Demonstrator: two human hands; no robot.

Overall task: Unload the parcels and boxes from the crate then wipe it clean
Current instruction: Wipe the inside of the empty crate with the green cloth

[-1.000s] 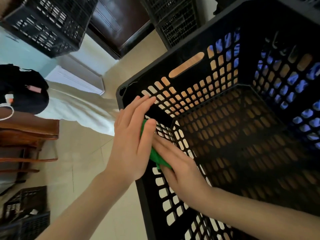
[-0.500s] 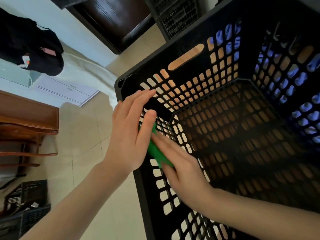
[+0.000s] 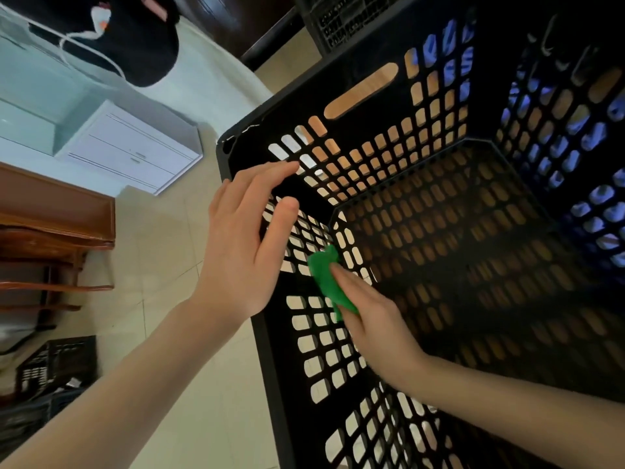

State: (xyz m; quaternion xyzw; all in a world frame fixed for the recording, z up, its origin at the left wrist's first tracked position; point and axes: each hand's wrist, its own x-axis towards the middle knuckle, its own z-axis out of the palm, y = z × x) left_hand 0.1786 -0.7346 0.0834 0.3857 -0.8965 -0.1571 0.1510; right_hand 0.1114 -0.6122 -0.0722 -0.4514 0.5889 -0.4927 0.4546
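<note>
Against the inner left wall of the black crate (image 3: pixel 274 367), just below the view's centre, the right hand (image 3: pixel 378 326) grips a bunched green cloth (image 3: pixel 326 279) and presses it to the lattice. The cloth has slid toward five o'clock, clear of the left hand (image 3: pixel 240 252), whose thumb hid it before. That hand lies at nine o'clock by the corner, fingers straight and open. No parcels show inside, so the wiping seems to be advancing toward the base.
</note>
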